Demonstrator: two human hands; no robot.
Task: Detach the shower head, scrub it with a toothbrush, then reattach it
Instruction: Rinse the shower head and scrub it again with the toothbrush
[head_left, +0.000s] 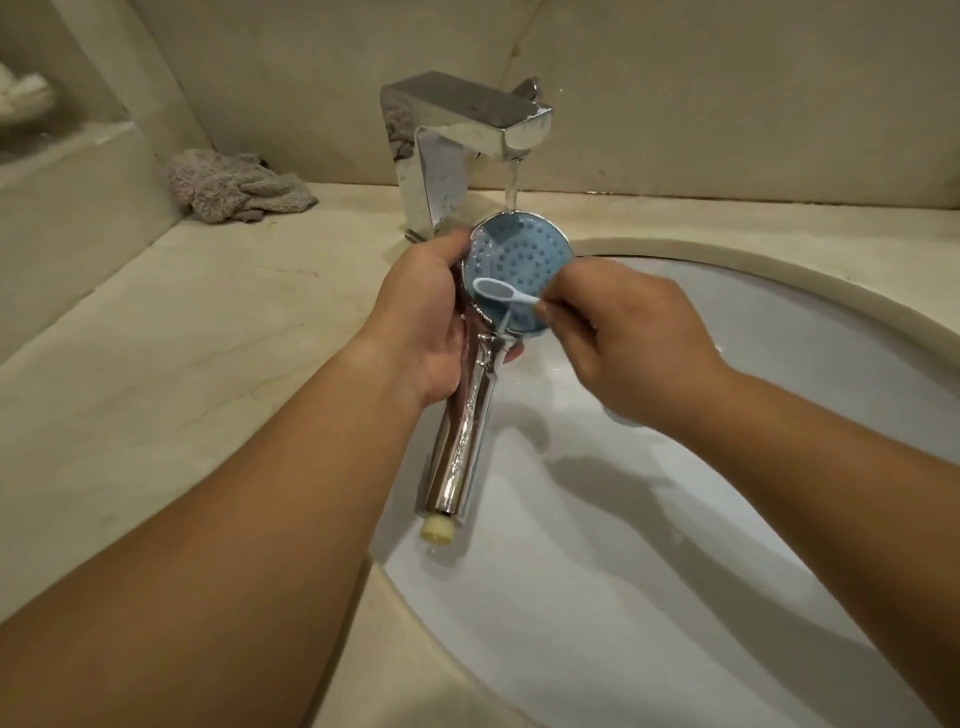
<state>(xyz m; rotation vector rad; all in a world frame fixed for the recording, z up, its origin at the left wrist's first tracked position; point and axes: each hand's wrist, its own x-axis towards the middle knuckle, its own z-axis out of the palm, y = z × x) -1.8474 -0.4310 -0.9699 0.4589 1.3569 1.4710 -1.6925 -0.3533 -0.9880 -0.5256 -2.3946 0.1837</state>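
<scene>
Nearest, two bare forearms reach forward over a white oval sink (649, 597) set into a pale stone counter (156, 389). Between the forearms, below the hands, the chrome handle of a detached shower head (524, 260) hangs down over the near left rim of the basin, ending in a cream threaded tip with no hose on it.

Further out, the left hand (421, 322) wraps around the neck of the shower head where handle meets face, its thumb lying along the left rim of the round face. That face is blue with rows of small nozzles, and it is tilted up toward the person.

Just right of it, the right hand (628, 338) has its fingers curled together, pinching the handle of a white toothbrush (501, 292). The brush head lies across the lower part of the blue face, touching it. Both hands are close together, meeting at the shower head above the sink.

Beyond the hands, a thin stream of water falls from a square chrome tap (457, 140) onto the top edge of the shower face. Far to the left of the left hand, a crumpled grey cloth (234, 184) lies on the counter against a beige stone wall.
</scene>
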